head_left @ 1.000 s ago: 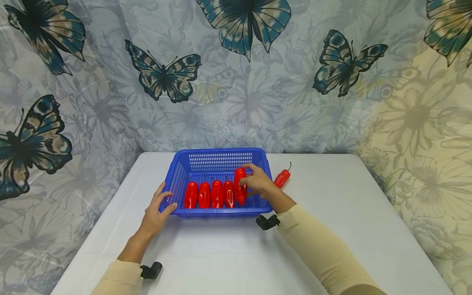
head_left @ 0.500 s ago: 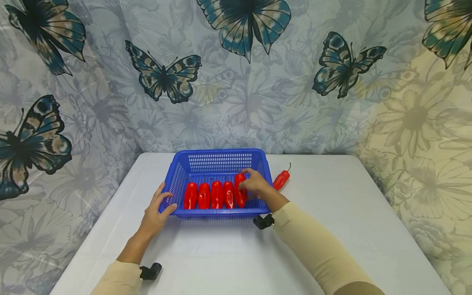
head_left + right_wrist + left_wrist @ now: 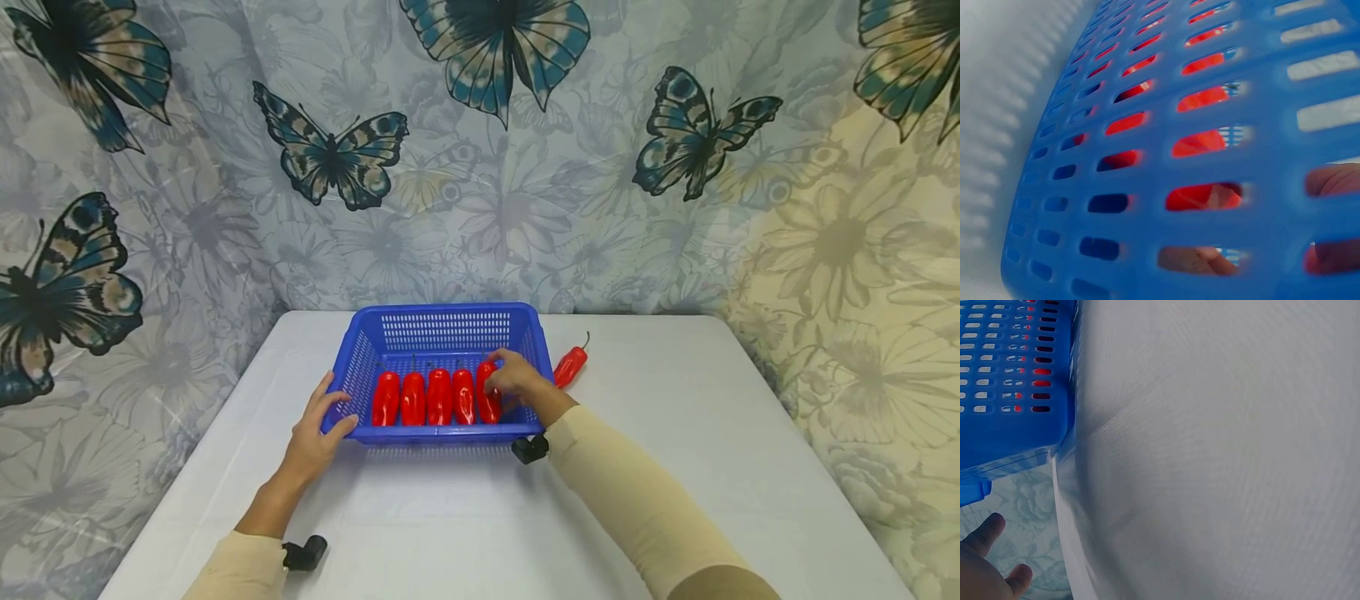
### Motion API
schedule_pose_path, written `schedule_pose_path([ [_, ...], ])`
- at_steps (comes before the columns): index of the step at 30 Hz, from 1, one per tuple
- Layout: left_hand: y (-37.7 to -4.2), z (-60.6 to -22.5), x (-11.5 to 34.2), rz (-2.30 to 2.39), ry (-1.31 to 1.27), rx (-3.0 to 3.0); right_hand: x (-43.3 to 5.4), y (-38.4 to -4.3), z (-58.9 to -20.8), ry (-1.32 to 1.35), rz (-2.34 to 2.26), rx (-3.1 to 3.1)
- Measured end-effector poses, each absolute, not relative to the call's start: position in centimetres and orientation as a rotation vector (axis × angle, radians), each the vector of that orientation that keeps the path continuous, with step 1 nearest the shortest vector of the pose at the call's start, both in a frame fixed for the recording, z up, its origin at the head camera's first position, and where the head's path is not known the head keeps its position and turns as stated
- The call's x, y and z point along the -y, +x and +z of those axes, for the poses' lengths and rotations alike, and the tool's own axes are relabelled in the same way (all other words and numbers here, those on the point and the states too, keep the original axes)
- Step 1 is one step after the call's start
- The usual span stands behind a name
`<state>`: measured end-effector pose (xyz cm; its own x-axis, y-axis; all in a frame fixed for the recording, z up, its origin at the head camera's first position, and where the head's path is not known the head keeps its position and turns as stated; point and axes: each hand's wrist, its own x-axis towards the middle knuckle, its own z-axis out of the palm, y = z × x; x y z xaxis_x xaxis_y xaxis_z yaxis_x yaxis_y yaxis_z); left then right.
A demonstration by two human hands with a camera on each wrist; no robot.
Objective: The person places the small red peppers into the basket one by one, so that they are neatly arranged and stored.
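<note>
A blue perforated plastic basket (image 3: 450, 434) stands on the table. Several shiny red peppers lie in it side by side, including a leftmost red pepper (image 3: 386, 398). Inside, at the row's right end, my right hand (image 3: 517, 379) grips the rightmost red pepper (image 3: 489, 398). Slots in the basket wall (image 3: 1266, 125) partly show fingers (image 3: 1191, 259) and red skin in the right wrist view. My left hand (image 3: 317, 433) rests at the basket's front left corner, thumb and fingers spread about the rim. In the left wrist view, left-hand fingertips (image 3: 991, 525) extend below the basket's corner.
One more red pepper (image 3: 571, 365) with a curved stem lies outside the basket, by its right side. The table (image 3: 675, 467) has a white cover. Behind it hangs a patterned cloth (image 3: 510, 200) with butterflies.
My right hand has lowered the rightmost pepper into the basket, level with the row beside it. The left hand has stayed at the basket's corner.
</note>
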<state>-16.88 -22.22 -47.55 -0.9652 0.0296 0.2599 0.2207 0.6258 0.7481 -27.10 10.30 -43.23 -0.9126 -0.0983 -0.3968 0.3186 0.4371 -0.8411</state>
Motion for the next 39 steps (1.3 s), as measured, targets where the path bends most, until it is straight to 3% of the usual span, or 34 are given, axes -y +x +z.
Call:
schedule_pose_path([
  [39, -16.9, -47.49, 22.26, -1.258, -0.205, 2.623, -9.83, -27.11, -43.67, 0.119, -1.278, -2.483],
])
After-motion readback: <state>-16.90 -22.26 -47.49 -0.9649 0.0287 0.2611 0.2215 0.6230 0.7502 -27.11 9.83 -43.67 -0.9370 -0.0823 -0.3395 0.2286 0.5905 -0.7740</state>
